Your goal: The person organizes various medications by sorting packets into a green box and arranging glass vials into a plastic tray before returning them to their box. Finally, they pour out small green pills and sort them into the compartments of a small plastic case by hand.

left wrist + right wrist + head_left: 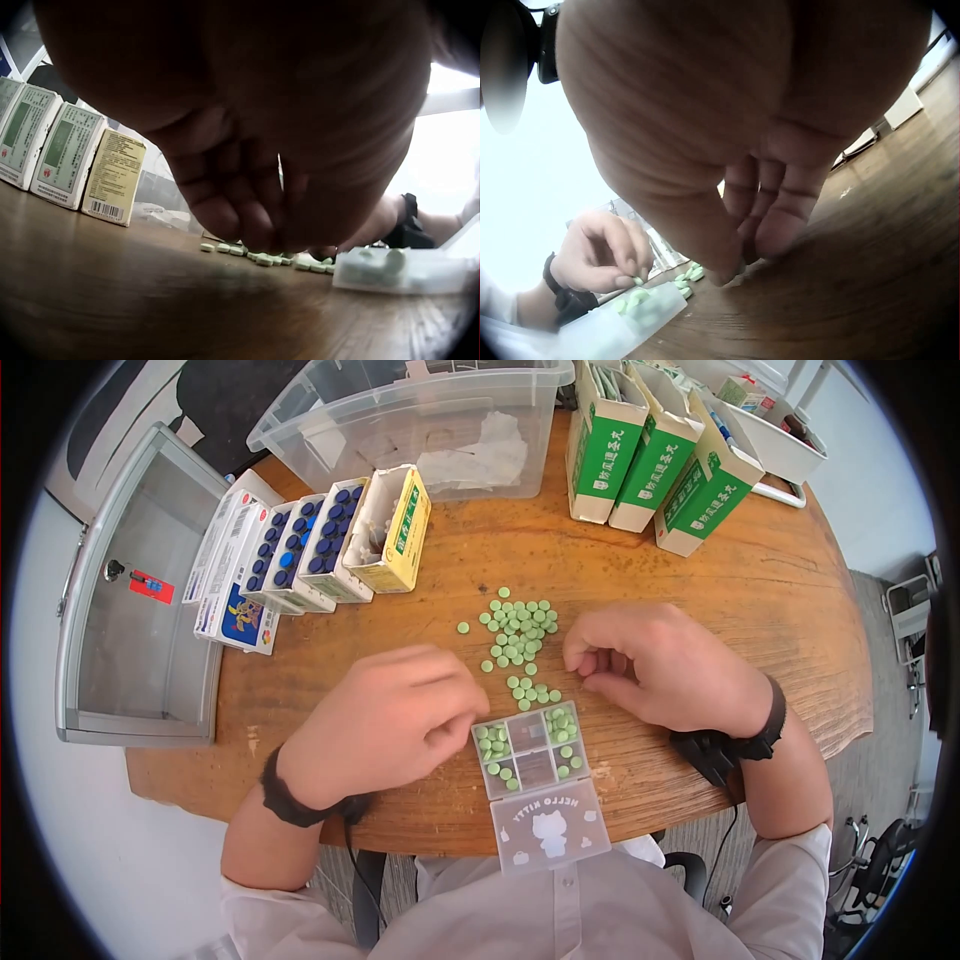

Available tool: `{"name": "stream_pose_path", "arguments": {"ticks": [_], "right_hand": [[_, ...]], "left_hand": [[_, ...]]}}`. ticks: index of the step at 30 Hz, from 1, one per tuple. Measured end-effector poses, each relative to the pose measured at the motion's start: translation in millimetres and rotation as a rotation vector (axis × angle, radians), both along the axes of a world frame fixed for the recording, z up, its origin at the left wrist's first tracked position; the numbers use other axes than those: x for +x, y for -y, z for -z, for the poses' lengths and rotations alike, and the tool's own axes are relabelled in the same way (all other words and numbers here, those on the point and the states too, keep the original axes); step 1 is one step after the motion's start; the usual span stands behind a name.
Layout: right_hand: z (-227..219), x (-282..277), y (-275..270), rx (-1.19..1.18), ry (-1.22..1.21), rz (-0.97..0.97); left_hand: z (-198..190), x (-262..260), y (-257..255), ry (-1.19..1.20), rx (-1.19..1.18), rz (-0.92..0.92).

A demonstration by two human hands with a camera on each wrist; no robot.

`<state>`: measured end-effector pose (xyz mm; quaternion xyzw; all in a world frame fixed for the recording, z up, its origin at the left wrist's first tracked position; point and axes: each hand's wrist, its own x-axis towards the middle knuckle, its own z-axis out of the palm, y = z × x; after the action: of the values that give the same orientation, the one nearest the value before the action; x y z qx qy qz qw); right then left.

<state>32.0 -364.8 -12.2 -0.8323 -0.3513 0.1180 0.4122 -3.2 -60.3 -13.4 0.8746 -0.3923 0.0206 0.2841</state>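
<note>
My left hand (395,710) is held at the left edge of a clear plastic pill box (492,792). In the right wrist view its thumb and finger pinch a green tablet (638,281) above the box. Tablets fill parts of the box's left and right columns; the two middle compartments show none. Its lid (550,825), printed with a white cat figure, lies folded back toward me. Loose green tablets (515,628) are spread on the table beyond the box. To their right my right hand (660,665) rests with loosely curled fingers, low at the wooden surface.
Boxes of blue-capped vials (335,530) and a yellow box (405,540) stand back left beside a glass-fronted cabinet (140,660). A clear bin (440,445) is at the back. Several green-and-white boxes (700,500) stand back right on the wooden table (780,600).
</note>
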Motion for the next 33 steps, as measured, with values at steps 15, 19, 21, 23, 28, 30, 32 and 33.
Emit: {"name": "stream_pose_path", "arguments": {"ticks": [15,19,21,23,28,30,32,33], "right_hand": [[19,1,-8,0.078,0.141,0.000],[25,3,-7,0.064,0.265,-0.050],[25,2,-8,0.041,0.233,-0.086],[26,3,-7,0.069,0.240,-0.135],[25,3,-6,0.047,0.212,-0.125],[25,3,-6,0.034,0.202,-0.105],[24,5,-4,0.044,0.176,-0.100],[23,5,-3,0.044,0.177,-0.098]], "left_hand": [[-6,-14,15,-0.143,0.011,0.136],[-4,-15,13,-0.210,0.021,0.133],[-6,-15,11,-0.239,0.027,0.069],[-11,-14,8,-0.261,0.027,0.046],[-3,0,5,-0.143,0.009,-0.041],[2,3,5,-0.109,0.019,-0.053],[5,4,4,-0.086,0.048,-0.021],[5,4,4,-0.066,0.076,0.011]]}}
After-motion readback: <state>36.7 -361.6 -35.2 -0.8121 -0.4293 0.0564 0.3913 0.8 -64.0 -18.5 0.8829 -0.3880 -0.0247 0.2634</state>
